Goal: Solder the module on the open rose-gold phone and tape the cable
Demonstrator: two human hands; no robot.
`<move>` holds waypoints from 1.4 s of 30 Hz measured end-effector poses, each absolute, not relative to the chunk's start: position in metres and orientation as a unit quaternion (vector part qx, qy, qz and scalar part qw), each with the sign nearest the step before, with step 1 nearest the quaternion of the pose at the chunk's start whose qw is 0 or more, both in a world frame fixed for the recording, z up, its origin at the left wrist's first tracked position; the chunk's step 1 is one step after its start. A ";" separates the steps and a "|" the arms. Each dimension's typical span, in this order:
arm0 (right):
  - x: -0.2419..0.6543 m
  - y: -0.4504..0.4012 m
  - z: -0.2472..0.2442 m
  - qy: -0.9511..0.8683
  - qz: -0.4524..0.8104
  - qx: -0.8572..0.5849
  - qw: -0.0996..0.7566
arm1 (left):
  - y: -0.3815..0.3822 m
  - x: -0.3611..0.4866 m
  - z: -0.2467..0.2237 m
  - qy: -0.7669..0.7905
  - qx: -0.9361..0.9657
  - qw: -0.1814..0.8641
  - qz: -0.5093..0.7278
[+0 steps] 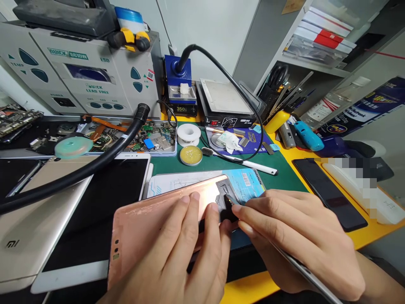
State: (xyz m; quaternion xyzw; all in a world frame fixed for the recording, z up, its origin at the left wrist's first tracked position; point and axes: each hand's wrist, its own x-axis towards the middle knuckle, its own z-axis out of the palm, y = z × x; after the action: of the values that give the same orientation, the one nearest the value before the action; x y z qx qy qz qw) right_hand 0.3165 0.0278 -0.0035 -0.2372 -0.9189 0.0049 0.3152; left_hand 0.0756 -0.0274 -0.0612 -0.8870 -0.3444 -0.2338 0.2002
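Note:
A copper-coloured phone back cover (136,228) lies tilted across the bench, with camera holes at its left end. My left hand (190,249) rests on it with fingers stretched out, pressing it from above. In my right hand (294,236) is a slim metal tool (303,270), pinched like a pen; whether it is a scraper or tweezers I cannot tell. Its dark tip touches or hovers over a black, torn-looking patch (225,196) at the cover's right end. Beneath the cover lies a blue and white printed packet (248,190).
Phones, including a white-framed one (91,215), lie to the left, below a thick black hose (110,156). Behind are a hot air station (85,76), a tray of circuit boards (152,137), a solder spool (189,135) and a heating plate (224,99). A dark phone (329,192) lies right.

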 end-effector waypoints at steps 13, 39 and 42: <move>0.315 0.025 -0.002 -0.919 -0.007 -0.256 0.299 | -0.026 0.076 -0.059 -0.340 -0.890 0.194 -0.235; 0.318 0.027 0.009 -0.914 -0.014 -0.277 0.298 | -0.026 0.075 -0.062 -0.333 -0.894 0.209 -0.215; 0.318 0.029 0.008 -0.918 -0.002 -0.270 0.291 | -0.025 0.076 -0.063 -0.339 -0.891 0.207 -0.219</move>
State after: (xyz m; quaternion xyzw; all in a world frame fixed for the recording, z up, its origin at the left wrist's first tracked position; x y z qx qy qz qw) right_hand 0.3182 0.0292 0.0081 -0.2700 -0.9180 -0.0016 0.2906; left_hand 0.0756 -0.0253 -0.0626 -0.8913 -0.3387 -0.2187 0.2074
